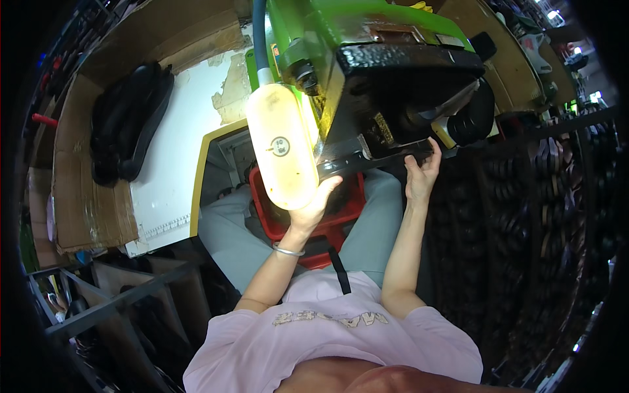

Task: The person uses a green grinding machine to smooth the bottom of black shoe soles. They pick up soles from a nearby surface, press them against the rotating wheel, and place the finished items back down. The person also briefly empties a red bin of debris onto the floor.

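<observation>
A red basket point(278, 229) sits between the person's knees, below the machine point(409, 59), with something dark in it, too dim to make out. On the left, cardboard walls point(92, 219) stand around the white desk point(177, 154), and a bundle of black curved pieces point(131, 124) lies against them. The grey rack point(118, 306) at lower left has dark things in its compartments; the shelves point(547, 219) on the right hold rows of mostly dark pieces.

The lamp point(278, 147) bears a small round mark, and its glow covers part of the left hand point(311, 208). The pale shirt point(334, 331) has large raised letters across the chest. Fine ruler marks run along the desk's near edge, and a panel point(382, 129) with gold-coloured marks shows inside the black part of the machine.

A dark strip point(344, 165) lies under the machine, between the two hands; whether it is loose or part of the machine cannot be told. The left hand's thumb is stretched out near the strip; its fingers are hidden, so its grip cannot be told. The right hand point(422, 173) reaches up to the strip's other end, thumb and forefinger apart; whether it grips anything is unclear.
</observation>
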`<control>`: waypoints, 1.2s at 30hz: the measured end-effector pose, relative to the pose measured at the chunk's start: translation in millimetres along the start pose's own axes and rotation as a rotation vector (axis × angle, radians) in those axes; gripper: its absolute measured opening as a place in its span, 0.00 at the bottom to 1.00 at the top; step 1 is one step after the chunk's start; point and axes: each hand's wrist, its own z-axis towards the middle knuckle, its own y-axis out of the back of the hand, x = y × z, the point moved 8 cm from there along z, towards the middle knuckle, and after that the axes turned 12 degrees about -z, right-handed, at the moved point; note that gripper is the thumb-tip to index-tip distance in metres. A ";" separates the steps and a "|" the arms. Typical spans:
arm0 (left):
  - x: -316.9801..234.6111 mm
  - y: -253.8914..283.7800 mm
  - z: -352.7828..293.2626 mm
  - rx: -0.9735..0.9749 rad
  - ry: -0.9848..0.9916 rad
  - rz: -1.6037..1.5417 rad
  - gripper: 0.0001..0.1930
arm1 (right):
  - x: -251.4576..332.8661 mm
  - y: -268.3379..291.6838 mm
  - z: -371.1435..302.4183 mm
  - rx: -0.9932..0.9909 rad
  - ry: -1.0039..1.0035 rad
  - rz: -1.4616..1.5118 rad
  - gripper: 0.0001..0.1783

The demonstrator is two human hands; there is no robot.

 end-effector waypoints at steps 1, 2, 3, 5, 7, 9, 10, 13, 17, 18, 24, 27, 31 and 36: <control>-4.1 -2.4 1.2 -0.003 -0.015 0.005 0.24 | -6.8 -2.2 1.9 0.026 -0.010 0.060 0.40; -14.5 -8.6 5.6 -0.007 -0.035 0.005 0.27 | -19.7 -6.1 3.8 0.053 -0.019 0.122 0.40; -23.0 -14.0 9.1 -0.009 -0.064 0.065 0.30 | -37.3 -10.7 3.2 0.066 -0.072 0.143 0.39; -39.4 -23.1 16.4 -0.022 -0.133 0.253 0.35 | -63.5 -30.0 0.9 0.111 -0.129 0.306 0.39; -42.2 -29.6 21.4 -0.040 -0.118 0.225 0.37 | -82.5 -39.4 -1.0 0.115 -0.147 0.369 0.38; -37.4 -32.9 23.4 -0.050 -0.076 0.133 0.38 | -95.9 -35.6 -5.5 0.084 -0.157 0.355 0.37; -29.9 -25.3 19.9 -0.062 -0.067 0.113 0.37 | -90.2 -36.3 -7.3 0.076 -0.126 0.342 0.37; -10.6 -0.5 10.6 -0.098 -0.043 -0.037 0.35 | -53.0 -30.2 -9.7 0.019 -0.069 0.218 0.37; -11.5 20.4 8.7 0.007 -0.011 -0.047 0.31 | 20.4 -10.4 2.3 -0.063 0.201 -0.115 0.39; -2.9 21.4 8.7 0.065 -0.006 -0.038 0.31 | 44.5 -8.7 1.1 -0.075 0.235 -0.172 0.39; -48.2 35.7 26.8 0.078 0.141 0.026 0.10 | 91.3 -28.8 -1.6 0.063 0.336 -0.273 0.39; -57.5 56.0 27.6 -0.026 0.193 -0.103 0.14 | 95.1 -47.1 -8.1 0.146 0.366 -0.273 0.37; -55.4 94.5 16.5 -0.090 0.194 -0.173 0.13 | 87.5 -56.6 -19.6 0.203 0.376 -0.291 0.36; -55.1 129.1 3.3 -0.086 0.185 -0.177 0.14 | 85.6 -78.2 -37.9 0.266 0.451 -0.215 0.32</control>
